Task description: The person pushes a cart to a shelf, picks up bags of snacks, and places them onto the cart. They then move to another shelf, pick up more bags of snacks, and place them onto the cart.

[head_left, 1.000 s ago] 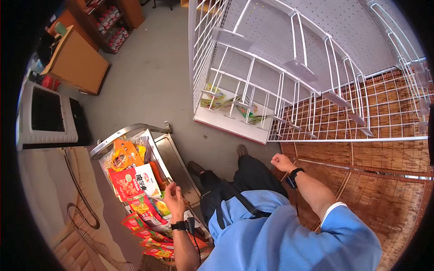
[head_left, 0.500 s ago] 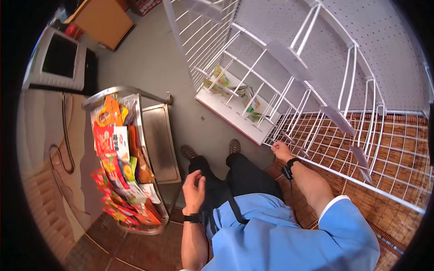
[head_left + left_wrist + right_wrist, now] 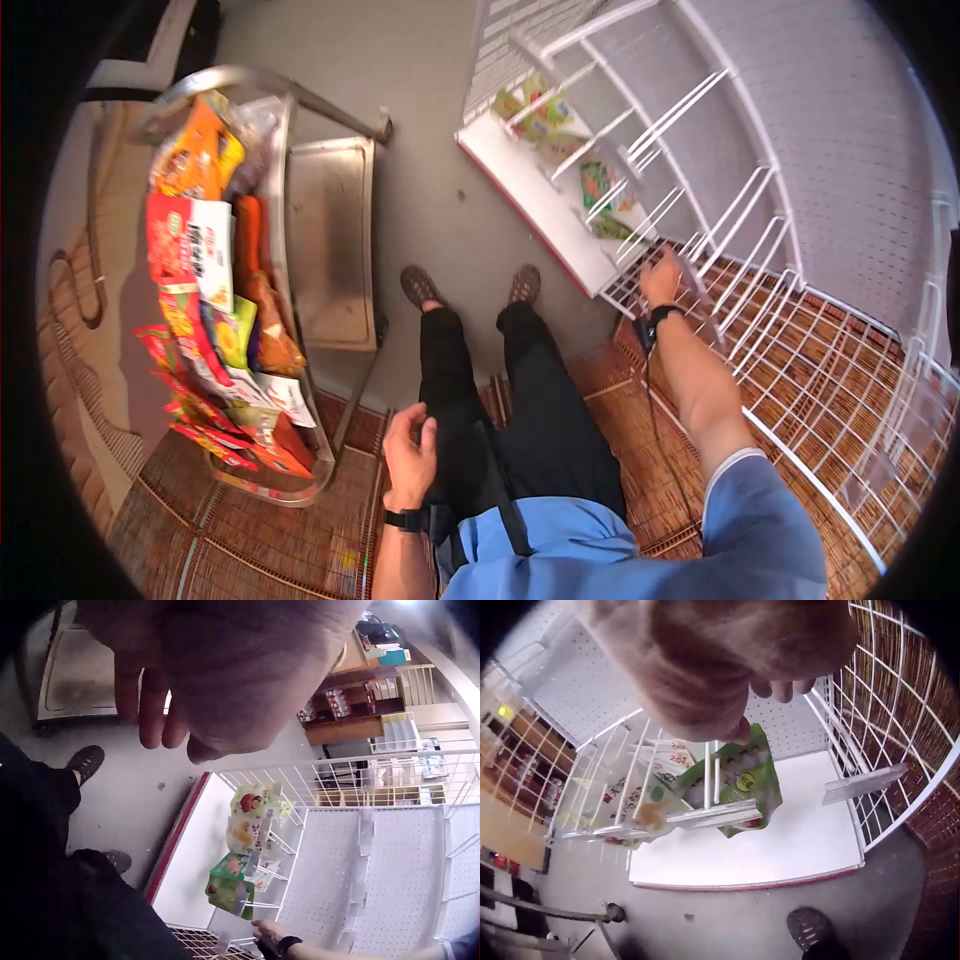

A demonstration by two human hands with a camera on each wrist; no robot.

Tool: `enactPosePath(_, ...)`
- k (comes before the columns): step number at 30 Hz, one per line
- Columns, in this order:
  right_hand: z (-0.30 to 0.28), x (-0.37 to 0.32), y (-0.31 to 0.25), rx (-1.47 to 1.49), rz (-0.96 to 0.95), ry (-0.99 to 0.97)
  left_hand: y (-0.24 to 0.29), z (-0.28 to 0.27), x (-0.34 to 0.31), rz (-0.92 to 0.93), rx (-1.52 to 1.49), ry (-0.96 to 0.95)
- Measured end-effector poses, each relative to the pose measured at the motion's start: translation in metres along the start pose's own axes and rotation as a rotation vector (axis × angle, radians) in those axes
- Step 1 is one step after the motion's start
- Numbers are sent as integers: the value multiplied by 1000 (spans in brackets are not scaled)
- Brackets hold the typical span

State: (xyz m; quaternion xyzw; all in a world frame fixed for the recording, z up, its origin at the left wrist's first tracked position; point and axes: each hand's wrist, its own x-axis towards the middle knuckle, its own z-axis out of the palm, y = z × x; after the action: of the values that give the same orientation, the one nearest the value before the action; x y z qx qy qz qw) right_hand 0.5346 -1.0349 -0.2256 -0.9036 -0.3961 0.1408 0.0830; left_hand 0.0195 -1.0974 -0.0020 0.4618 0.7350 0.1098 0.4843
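Note:
My right hand [image 3: 660,280] reaches in among the white wire hooks low on the display rack [image 3: 535,190]. In the right wrist view its thumb tip overlaps the top of a green snack bag [image 3: 759,780] hanging there, and a gap shows between thumb and fingers. Beside that bag hang pale snack bags [image 3: 641,799] on neighbouring hooks. My left hand [image 3: 410,455] hovers near my left thigh, fingers loosely bent and holding nothing. In the left wrist view, the hanging bags [image 3: 244,836] form a row above the rack's white base.
To the left stands a metal cart [image 3: 325,455] piled with colourful snack packets [image 3: 195,250]. A bare metal tray [image 3: 335,245] sits lower on it. White wire grid [image 3: 830,440] flanks the rack on the right. My shoes [image 3: 525,285] stand on the floor between cart and rack.
My right hand has moved forward from outside the rack's edge to among the lower hooks. The left hand has drawn away from the packets on the cart. The head view has turned down and closer.

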Motion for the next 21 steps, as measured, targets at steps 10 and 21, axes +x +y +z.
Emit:
enactPosePath(10,41,28,23,-164,-397,-138,-21,84,72,78,41,-297)
enactPosePath(21,-9,-106,-17,-245,-515,-214,11,140,118,213,81,-464)
